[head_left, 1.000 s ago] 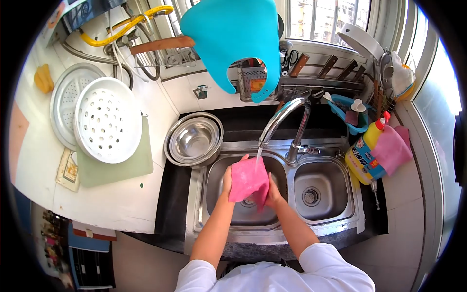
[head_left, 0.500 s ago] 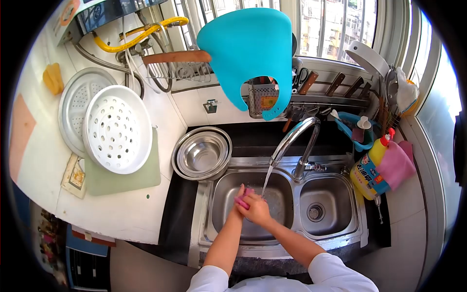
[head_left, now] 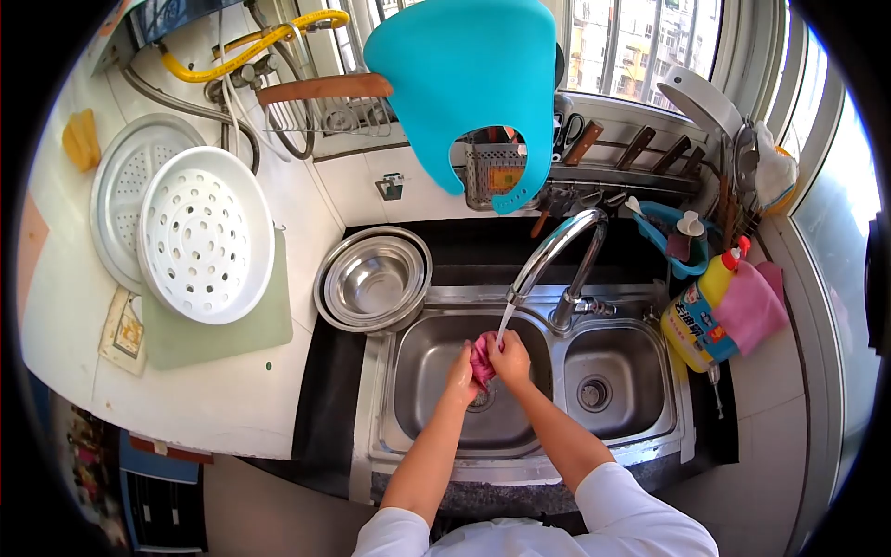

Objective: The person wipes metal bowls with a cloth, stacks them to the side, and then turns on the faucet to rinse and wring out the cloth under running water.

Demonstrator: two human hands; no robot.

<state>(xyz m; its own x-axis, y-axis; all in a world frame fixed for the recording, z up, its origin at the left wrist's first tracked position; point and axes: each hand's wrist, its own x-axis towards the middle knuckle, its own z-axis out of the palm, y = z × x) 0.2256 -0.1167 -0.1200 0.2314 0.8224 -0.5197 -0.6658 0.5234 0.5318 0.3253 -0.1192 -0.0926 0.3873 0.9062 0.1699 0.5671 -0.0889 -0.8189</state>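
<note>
Over the left basin of the steel sink [head_left: 429,436], a crumpled pink cloth [head_left: 482,361] is stretched between my two hands. My left hand [head_left: 461,375] grips its left side with curled fingers. On the other side my right hand [head_left: 510,360] has its fingers closed on the cloth, close under the running water. The stream [head_left: 505,325] falls from the curved chrome faucet [head_left: 548,255] onto the cloth and right hand. Part of the cloth is hidden by my fingers.
Nested steel bowls [head_left: 376,280] stand left of the sink. A yellow cleaner bottle [head_left: 691,325] with a second pink cloth [head_left: 750,311] stands at the right. A turquoise bib [head_left: 464,84] hangs ahead, near knives [head_left: 637,151]. A white perforated basket [head_left: 206,237] leans at the left.
My hands have moved apart and a little up and right, from pressed together to holding the cloth between them. More pink cloth shows, and the water now lands on it. The view has shifted slightly.
</note>
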